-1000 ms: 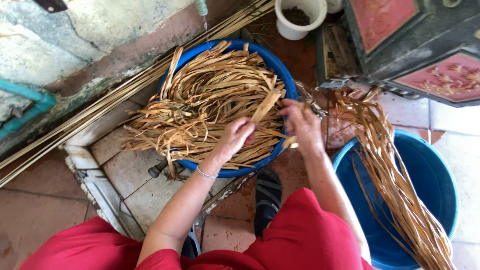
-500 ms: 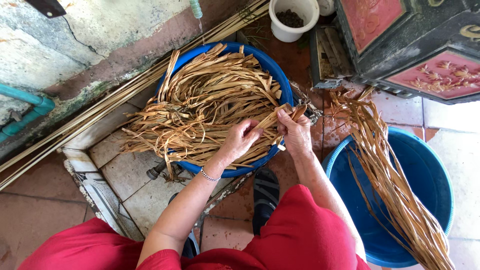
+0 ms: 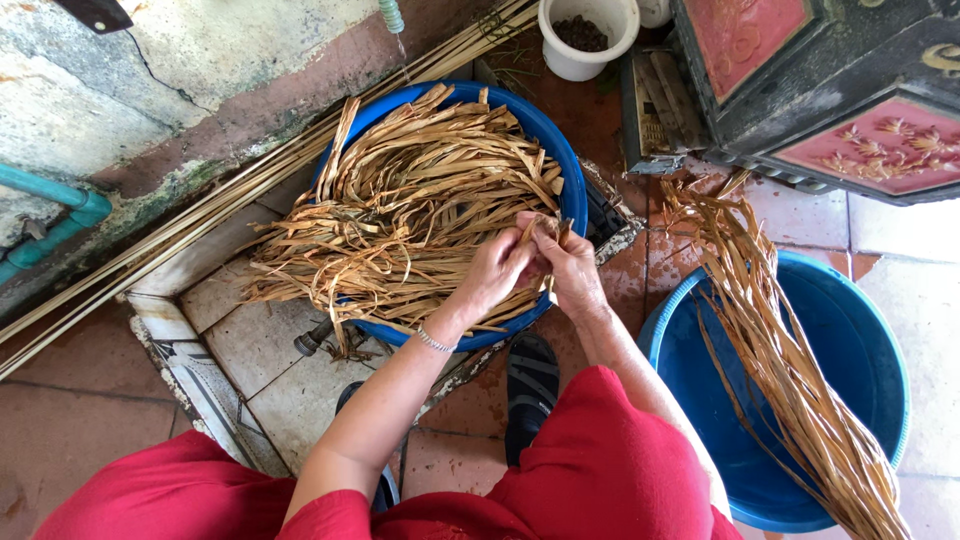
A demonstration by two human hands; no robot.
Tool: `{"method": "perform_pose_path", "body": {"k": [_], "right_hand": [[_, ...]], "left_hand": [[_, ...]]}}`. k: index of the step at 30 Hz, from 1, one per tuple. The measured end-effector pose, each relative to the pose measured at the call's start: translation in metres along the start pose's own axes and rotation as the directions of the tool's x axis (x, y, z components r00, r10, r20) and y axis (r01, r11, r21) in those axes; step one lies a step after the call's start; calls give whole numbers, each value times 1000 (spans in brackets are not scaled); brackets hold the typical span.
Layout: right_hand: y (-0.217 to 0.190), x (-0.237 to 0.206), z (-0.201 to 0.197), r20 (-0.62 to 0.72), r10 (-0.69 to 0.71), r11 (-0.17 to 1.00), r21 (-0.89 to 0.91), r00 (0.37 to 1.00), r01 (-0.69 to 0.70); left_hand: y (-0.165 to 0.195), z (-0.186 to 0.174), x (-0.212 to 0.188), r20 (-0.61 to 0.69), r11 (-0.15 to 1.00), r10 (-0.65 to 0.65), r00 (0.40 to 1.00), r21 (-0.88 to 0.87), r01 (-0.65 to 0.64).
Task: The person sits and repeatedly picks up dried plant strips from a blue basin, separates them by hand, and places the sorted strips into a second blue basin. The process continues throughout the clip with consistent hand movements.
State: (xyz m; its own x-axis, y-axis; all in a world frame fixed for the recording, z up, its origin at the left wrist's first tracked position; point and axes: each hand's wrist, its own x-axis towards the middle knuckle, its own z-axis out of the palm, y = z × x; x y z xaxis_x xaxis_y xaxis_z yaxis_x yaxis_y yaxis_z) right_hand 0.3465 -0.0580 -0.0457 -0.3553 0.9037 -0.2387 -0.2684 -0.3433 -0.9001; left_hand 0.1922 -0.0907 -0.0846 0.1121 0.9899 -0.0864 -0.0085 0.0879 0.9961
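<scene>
Both hands met at the basin rim. Left hand and right hand each had their grip clamped on one strip. Bundle lay across the tub.

Outdoor home yard or washing corner, doubling as a craft spot. Cracked, stained plaster wall running along a tiled drain area, with a teal water pipe sitting against it. Terracotta floor tiles looking wet. Long bamboo canes lying at the wall foot. Two blue plastic basins holding dried reed strips. A white pot and a red-and-black painted cabinet standing nearby.
</scene>
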Motion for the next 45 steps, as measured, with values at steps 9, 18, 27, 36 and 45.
{"method": "perform_pose_path", "body": {"k": [9, 18, 27, 36, 45], "right_hand": [[15, 4, -4, -59, 74, 981, 182, 996, -62], [47, 16, -23, -247, 157, 966, 242, 956, -96], [13, 23, -21, -512, 375, 897, 412, 773, -163], [16, 36, -45, -475, 301, 871, 491, 827, -35], [0, 48, -84, -633, 233, 878, 463, 738, 120]], "left_hand": [[-33, 19, 35, 26, 972, -169, 985, 170, 162], [-43, 35, 35, 71, 957, -291, 954, 22, 290], [-26, 57, 36, 68, 934, -319, 945, 192, 301], [-37, 68, 23, 103, 881, -182, 978, 458, 116], [-41, 73, 3, 119, 881, 35, 992, 466, -87]]}}
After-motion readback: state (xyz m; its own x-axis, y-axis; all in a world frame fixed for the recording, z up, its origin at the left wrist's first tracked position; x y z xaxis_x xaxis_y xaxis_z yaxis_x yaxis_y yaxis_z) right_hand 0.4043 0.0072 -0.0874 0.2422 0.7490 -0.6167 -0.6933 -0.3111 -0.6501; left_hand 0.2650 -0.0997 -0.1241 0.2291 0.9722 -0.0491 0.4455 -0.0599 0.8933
